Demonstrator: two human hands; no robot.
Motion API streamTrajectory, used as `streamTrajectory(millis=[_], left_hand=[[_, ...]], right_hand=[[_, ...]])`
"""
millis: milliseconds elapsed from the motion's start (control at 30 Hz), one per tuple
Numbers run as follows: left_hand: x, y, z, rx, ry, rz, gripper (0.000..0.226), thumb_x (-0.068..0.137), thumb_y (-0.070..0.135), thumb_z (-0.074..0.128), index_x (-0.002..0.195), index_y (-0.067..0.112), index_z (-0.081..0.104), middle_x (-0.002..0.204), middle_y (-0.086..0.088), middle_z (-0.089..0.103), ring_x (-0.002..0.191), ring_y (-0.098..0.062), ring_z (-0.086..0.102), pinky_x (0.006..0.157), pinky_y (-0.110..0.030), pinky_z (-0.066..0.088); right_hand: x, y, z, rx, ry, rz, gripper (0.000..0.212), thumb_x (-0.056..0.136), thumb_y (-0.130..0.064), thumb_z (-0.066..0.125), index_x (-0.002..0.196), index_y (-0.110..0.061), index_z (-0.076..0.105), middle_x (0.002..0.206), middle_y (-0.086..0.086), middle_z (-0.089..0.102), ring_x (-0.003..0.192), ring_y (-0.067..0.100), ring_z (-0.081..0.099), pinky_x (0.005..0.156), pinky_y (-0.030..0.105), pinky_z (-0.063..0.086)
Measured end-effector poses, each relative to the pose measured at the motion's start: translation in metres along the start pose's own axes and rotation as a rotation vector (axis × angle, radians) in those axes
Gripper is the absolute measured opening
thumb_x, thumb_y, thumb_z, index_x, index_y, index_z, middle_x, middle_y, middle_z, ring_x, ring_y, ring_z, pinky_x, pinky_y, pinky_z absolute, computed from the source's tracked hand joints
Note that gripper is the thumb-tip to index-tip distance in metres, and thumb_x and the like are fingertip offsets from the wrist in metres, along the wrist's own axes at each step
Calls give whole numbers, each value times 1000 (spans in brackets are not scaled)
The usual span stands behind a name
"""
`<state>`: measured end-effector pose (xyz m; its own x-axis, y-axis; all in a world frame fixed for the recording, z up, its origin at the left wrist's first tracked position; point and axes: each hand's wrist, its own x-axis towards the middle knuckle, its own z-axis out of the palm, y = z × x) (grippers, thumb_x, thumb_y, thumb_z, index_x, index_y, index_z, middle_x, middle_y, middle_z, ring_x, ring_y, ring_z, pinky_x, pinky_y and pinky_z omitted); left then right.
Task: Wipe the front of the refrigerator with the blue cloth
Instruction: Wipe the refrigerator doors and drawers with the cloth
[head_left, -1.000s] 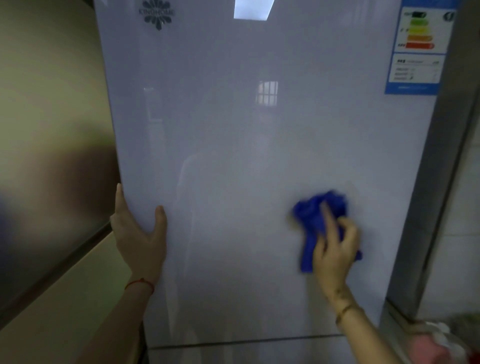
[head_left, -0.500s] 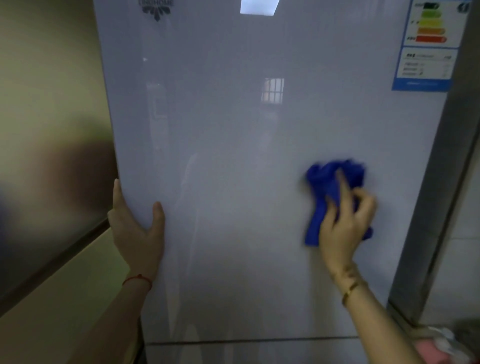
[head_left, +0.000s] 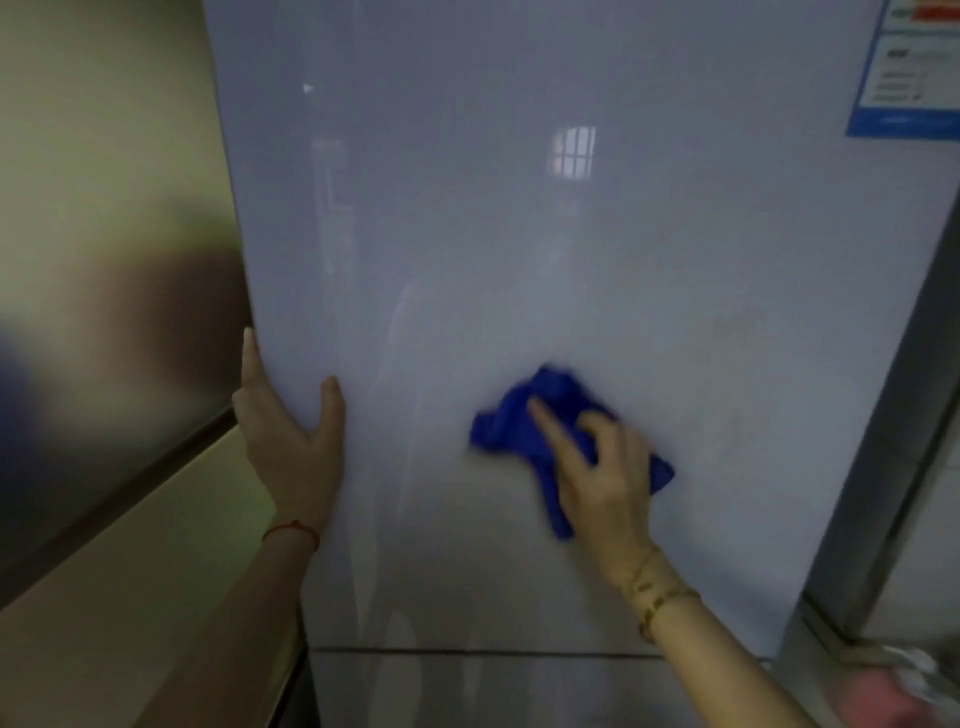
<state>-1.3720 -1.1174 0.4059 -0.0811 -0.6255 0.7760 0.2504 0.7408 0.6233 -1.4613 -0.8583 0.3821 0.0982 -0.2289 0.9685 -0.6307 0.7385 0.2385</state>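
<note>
The glossy white refrigerator door (head_left: 519, 234) fills most of the view. A crumpled blue cloth (head_left: 524, 415) is pressed flat against its lower middle by my right hand (head_left: 597, 467), fingers spread over it. My left hand (head_left: 291, 431) grips the door's left edge at about the same height, thumb on the front face and fingers wrapped around the side.
An energy label sticker (head_left: 909, 73) sits at the door's top right. A horizontal seam (head_left: 467, 650) below my hands separates a lower door. A beige wall (head_left: 104, 208) stands to the left, and a grey frame (head_left: 893, 441) to the right.
My right hand has swept the blue cloth leftward and down across the door from its right side. My left hand has stayed on the door's left edge.
</note>
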Motion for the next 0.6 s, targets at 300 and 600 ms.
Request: streamTrajectory(millis=[300,600], left_hand=[[-36,-32,-6,-72,-36,3,74,91,38,55,152,9,24,149,-5,42,134,-22,46,109,-47,41],[-130,-100,-36,-102,-205,-107,70,90,38,56,149,17,26,147,3,42,135,-12,45,111,-36,41]], right_hand=[[-35,-50,23,-25,-73,-233,53,89,-5,59,135,-29,50,106,6,47,76,24,43,64,37,40],[-184,11,-7,-92,-120,-232,62,91,-2,51,145,-28,37,101,9,45,79,29,45,67,41,41]])
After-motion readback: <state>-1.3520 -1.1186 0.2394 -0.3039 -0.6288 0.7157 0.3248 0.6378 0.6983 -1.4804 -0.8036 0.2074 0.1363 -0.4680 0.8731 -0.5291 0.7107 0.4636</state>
